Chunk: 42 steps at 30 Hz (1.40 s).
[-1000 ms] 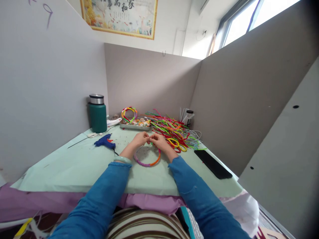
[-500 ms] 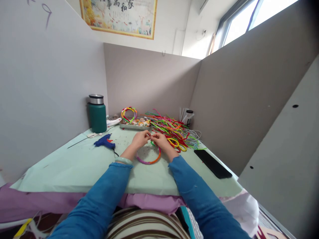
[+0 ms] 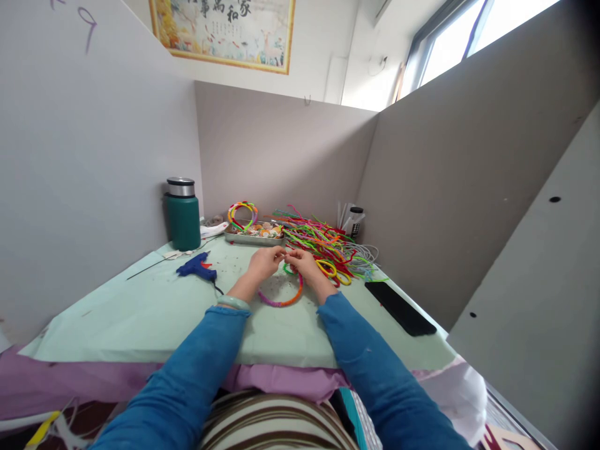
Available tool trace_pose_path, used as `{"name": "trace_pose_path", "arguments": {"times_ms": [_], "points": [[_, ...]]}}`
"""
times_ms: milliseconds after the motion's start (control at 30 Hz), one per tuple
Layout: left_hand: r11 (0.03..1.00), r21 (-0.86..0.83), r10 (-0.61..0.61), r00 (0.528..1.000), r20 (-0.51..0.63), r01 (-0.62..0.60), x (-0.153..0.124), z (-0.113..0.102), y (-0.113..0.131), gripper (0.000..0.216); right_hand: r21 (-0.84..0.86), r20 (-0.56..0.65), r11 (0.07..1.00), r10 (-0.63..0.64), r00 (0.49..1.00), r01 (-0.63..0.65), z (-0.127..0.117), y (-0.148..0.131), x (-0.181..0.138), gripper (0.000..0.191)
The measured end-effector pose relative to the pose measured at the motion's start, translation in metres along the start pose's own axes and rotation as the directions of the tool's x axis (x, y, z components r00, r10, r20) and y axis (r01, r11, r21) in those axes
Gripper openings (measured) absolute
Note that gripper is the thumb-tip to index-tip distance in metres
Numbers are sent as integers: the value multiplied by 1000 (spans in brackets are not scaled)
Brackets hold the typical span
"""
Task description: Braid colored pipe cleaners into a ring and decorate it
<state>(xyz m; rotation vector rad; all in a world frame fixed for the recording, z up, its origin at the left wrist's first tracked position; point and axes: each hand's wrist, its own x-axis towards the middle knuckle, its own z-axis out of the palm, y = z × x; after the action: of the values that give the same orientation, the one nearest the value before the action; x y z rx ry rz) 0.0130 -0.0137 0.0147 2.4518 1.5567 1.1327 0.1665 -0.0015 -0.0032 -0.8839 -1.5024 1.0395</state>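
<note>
A hoop wrapped in coloured pipe cleaner (image 3: 282, 304), purple, orange and green in turn, hangs between my hands over the pale green cloth. My left hand (image 3: 265, 262) pinches the hoop's far side, and a pale bangle circles that wrist. Close beside it, nearly touching, my right hand (image 3: 300, 265) pinches the same far part with its fingertips. The fingers hide the top of the hoop, so the exact spot they grip is not visible. To the left lies a blue glue gun (image 3: 197, 267) with a red trigger.
A green bottle (image 3: 183, 215) stands at the back left. Finished-looking hoops (image 3: 242, 216) lean in a metal tray (image 3: 254, 239) of small pieces. Many loose pipe cleaners (image 3: 323, 240) are heaped behind my right hand. A black phone (image 3: 400, 308) lies at right. Partitions (image 3: 285, 150) enclose the table.
Both hands stay in almost the same place, their fingertips shifting slightly. The hoop has tilted a little, its near edge moving slightly up and to the right.
</note>
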Motion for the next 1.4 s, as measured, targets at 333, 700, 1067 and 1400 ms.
{"name": "trace_pose_path", "arguments": {"times_ms": [333, 700, 1067, 1400], "points": [[1000, -21, -21, 998, 59, 22, 4, 1, 0, 27, -8, -18, 1000, -15, 1000, 14, 2, 3, 1, 19], [990, -49, -119, 980, 159, 129, 7, -2, 1, 24, -107, -41, 992, -75, 996, 70, 5, 7, 1, 18], [890, -300, -278, 930, 239, 344, 6, -2, -5, 18, -3, -144, 1000, -24, 989, 23, 1, 0, 1, 21], [957, -107, -251, 956, 152, 269, 8, -11, -7, 23, -152, -21, 986, -65, 998, 61, -2, 3, 0, 24]]}}
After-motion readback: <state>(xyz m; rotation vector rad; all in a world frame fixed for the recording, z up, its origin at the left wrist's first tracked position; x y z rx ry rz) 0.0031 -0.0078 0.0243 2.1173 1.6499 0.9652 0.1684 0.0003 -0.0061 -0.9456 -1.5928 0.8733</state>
